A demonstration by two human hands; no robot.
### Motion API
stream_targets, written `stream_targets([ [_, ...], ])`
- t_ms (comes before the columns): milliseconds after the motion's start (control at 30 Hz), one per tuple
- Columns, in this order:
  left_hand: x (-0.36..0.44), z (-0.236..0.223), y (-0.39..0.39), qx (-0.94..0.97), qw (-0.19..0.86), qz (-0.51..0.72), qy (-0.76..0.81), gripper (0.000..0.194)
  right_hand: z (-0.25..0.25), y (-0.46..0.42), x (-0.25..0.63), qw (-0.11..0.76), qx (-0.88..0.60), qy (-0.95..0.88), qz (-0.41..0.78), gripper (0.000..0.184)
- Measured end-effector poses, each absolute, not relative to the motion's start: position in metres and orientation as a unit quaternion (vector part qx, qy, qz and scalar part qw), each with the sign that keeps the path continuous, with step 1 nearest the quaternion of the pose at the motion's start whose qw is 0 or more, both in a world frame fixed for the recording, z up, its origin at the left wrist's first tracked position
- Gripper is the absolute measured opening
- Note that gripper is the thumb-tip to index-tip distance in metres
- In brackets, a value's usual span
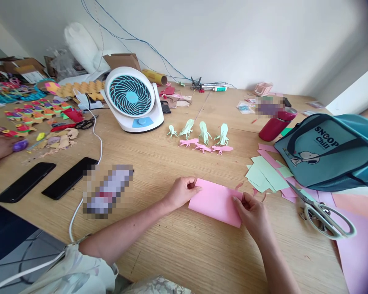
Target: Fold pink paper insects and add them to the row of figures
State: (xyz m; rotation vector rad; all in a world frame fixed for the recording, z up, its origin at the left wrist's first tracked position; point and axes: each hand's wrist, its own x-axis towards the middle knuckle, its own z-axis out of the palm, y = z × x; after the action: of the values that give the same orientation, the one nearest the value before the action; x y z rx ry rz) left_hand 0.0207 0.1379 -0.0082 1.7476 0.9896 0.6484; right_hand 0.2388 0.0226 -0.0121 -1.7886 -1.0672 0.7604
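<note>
A pink sheet of paper (215, 204) is held just above the wooden table between both hands. My left hand (181, 192) pinches its upper left corner, thumb on top. On the opposite side, my right hand (254, 212) grips the right edge between thumb and fingers. Beyond the sheet stand several light green folded paper insects (204, 132), with pink folded paper insects (203, 148) in a row before them. To the right of my right hand lie light green paper pieces (265, 175) and the scissors (323, 216).
A white and blue fan (133, 98) stands at the back. Black phones (25, 182) and a white cable (99, 143) lie left. At right are a red bottle (274, 126) and a teal bag (328, 151). Another person's hand (1, 147) shows at far left.
</note>
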Motion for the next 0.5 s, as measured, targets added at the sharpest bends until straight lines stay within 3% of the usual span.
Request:
stream_targets([
  [233,0.018,-0.003,0.131,0.763,0.402,0.203,0.464,0.013,-0.017,0.022,0.235,0.362,-0.754,-0.499,0.228,0.035],
  [500,0.025,0.007,0.121,0.810,0.303,0.105,0.492,0.039,-0.022,0.023,0.231,0.291,-0.775,-0.538,0.160,0.032],
])
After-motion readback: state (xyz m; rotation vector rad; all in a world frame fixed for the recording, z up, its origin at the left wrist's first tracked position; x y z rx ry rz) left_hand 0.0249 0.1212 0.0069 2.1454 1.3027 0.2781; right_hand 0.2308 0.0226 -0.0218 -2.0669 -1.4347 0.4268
